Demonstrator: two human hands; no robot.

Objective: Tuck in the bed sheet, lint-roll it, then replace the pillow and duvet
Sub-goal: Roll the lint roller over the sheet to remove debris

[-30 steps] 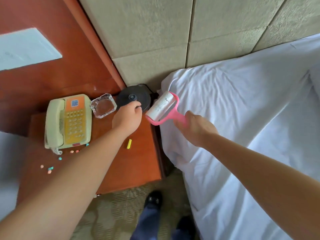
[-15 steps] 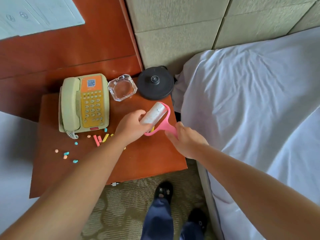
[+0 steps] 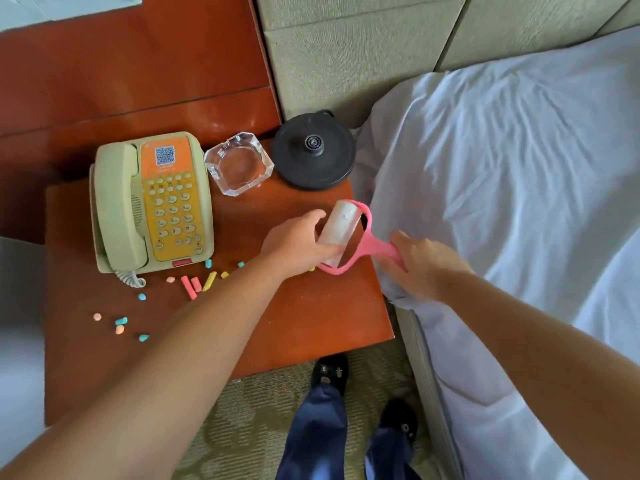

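A pink lint roller with a white roll hovers over the right side of the wooden nightstand. My right hand grips its pink handle beside the bed edge. My left hand curls round the white roll, thumb on its lower end. The white bed sheet covers the mattress on the right, wrinkled, its corner hanging by the nightstand. No pillow or duvet is in view.
On the nightstand stand a beige phone, a glass ashtray and a black kettle base. Several coloured bits lie scattered near the phone. A padded headboard is behind; patterned carpet and my shoes are below.
My left hand left the kettle base and took hold of the roll. Both hands brought the roller from the bed corner to over the nightstand.
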